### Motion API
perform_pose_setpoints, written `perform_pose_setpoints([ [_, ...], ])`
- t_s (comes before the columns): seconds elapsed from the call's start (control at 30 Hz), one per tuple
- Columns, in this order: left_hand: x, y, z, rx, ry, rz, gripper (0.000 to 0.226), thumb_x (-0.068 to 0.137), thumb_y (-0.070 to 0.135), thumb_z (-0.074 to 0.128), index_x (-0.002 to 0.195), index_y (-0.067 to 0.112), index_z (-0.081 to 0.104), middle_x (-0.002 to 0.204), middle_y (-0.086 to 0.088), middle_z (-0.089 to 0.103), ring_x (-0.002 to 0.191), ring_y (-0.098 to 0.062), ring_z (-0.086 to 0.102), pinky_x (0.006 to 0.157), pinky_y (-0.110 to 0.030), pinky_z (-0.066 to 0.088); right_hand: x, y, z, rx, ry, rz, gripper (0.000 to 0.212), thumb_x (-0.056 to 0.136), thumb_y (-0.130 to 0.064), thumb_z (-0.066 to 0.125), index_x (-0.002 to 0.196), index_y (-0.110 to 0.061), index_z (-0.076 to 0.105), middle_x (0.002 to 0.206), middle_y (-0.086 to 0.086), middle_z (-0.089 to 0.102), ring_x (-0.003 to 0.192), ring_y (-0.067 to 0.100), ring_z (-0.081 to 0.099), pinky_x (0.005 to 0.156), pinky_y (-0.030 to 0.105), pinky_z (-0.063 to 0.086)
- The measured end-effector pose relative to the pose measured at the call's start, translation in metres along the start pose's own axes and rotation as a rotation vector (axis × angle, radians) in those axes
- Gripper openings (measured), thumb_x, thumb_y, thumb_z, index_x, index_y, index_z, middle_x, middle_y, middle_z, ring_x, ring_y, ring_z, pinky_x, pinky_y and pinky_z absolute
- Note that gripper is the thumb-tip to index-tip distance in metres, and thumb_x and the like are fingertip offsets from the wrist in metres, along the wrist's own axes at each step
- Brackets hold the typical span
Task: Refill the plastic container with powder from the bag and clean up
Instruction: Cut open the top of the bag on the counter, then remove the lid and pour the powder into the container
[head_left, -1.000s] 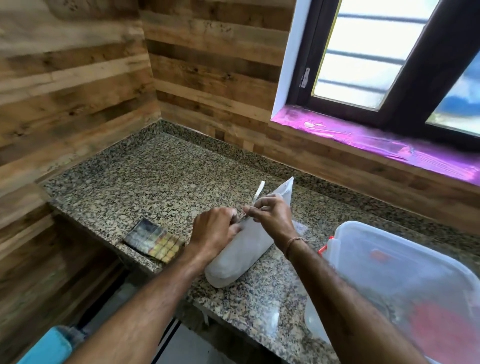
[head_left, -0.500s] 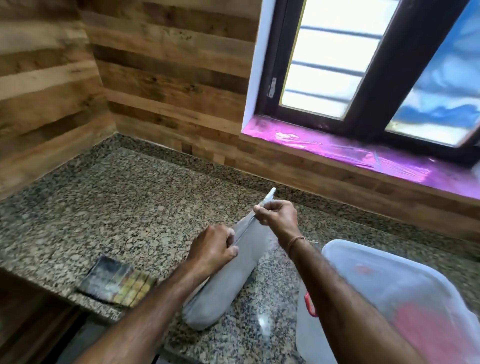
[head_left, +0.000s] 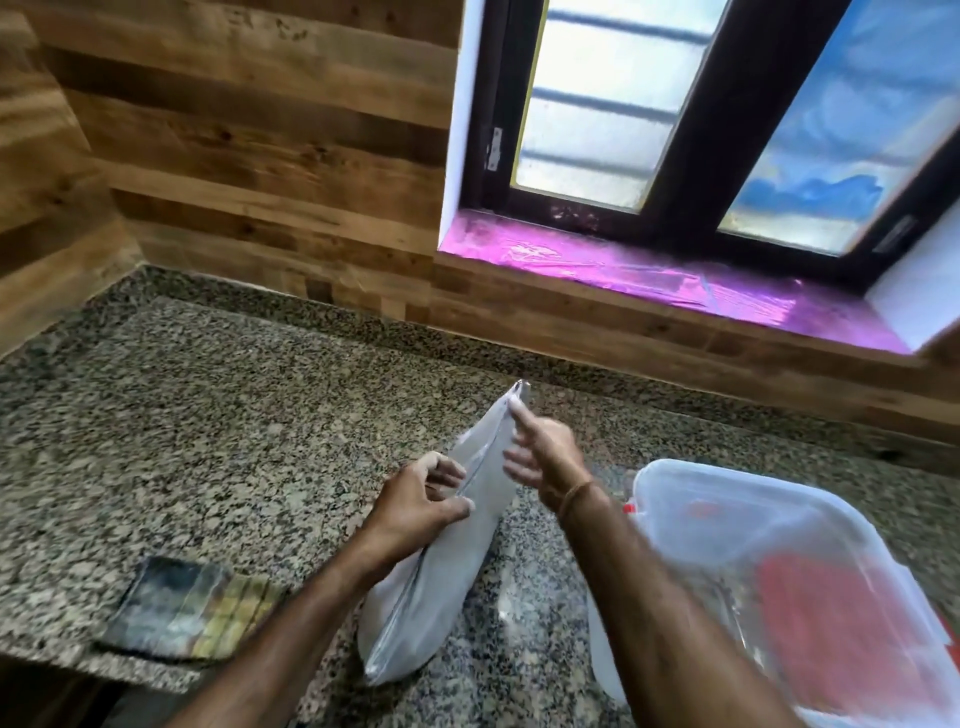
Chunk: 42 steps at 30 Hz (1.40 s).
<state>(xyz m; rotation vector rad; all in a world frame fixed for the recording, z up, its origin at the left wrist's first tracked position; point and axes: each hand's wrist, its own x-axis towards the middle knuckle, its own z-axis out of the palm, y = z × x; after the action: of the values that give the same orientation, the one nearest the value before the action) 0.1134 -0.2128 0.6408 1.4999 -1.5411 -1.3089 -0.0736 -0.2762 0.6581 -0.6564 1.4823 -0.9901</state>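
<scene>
A white bag of powder (head_left: 431, 587) lies slanted on the granite counter (head_left: 208, 415), its sealed top edge pointing away from me. My left hand (head_left: 415, 506) pinches that edge near its middle. My right hand (head_left: 545, 452) is blurred, with its fingers spread. Only the index fingertip touches the bag's far top corner. The translucent plastic container (head_left: 670, 473) stands at the right with its lid on, a red clasp showing at its left side and red contents dimly visible through the lid. My right forearm crosses in front of it.
A folded checked cloth (head_left: 187, 608) lies at the counter's front edge on the left. Wood-panelled walls close the back and left. A pink-lined window sill (head_left: 675, 283) runs above the counter at the back right.
My right hand has slid along the bag's top edge to the far corner and its fingers have spread apart. My left hand keeps its pinch on the bag's edge. The view has swung to the right.
</scene>
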Motion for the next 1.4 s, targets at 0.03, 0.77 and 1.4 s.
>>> perform_pose_setpoints([
  [0.03,0.002,0.002,0.000,-0.150,-0.039,-0.044,0.025,0.088,0.022,0.077,0.111,0.020,0.067,0.108,0.001,0.071,0.103,-0.013,0.068,0.088,-0.029,0.058,-0.011,0.011,0.004,0.036,-0.048,0.052,0.045,0.088,-0.046,0.075,0.108,-0.008,0.064,0.098,0.007,0.068,0.073,0.017,0.067,0.055,0.028,0.059],
  [0.77,0.005,-0.002,0.008,-0.586,0.003,-0.239,0.015,0.092,0.001,0.067,0.106,0.003,0.073,0.081,-0.009,0.078,0.061,-0.016,0.072,0.048,-0.023,0.056,-0.047,0.043,0.017,0.378,-0.055,0.144,0.021,0.097,-0.020,0.067,0.098,0.001,0.066,0.076,0.014,0.077,0.062,0.021,0.075,0.048,0.032,0.060],
  [1.4,-0.043,-0.017,-0.016,-0.200,0.061,-0.072,0.030,0.079,0.036,0.086,0.102,0.020,0.078,0.084,-0.005,0.069,0.076,-0.013,0.063,0.069,-0.030,0.052,-0.020,0.012,0.009,-0.169,0.097,-0.181,0.048,0.090,-0.005,0.071,0.126,-0.016,0.042,0.116,0.018,0.065,0.103,0.036,0.072,0.063,0.037,0.064],
])
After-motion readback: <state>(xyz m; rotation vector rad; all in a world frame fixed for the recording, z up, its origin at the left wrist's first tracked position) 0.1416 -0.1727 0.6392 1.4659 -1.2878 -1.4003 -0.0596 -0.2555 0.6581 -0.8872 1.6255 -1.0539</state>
